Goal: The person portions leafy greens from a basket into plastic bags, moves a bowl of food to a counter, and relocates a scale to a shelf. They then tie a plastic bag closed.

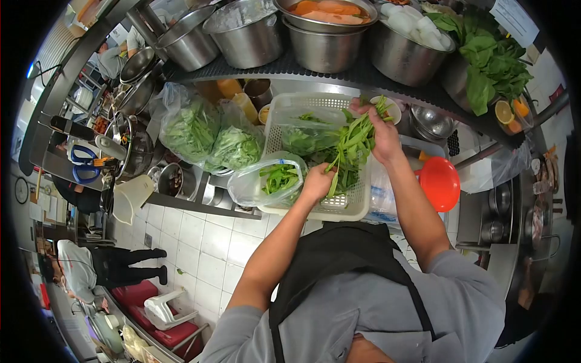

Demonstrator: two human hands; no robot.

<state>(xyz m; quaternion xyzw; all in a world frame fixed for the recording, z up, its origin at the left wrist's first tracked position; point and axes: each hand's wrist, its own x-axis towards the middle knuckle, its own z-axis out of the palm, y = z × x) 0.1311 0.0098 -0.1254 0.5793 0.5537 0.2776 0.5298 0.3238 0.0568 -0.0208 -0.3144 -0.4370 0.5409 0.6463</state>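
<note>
Above a pale perforated plastic basket, my two hands hold a bunch of long-stemmed leafy greens. My left hand is closed around the lower end of stems and leaves. On the other side, my right hand grips the bunch higher up, fingers wrapped round the stems. More greens lie in the basket beneath, some inside a see-through bag. Beside my left hand, an open plastic bag with cut greens in it rests against the basket's left edge.
Two bags of lettuce-like greens stand left of the basket. A red bowl sits to the right. Overhead, a shelf carries steel pots and leafy vegetables. Blue-handled scissors hang at left. A co-worker stands farther off.
</note>
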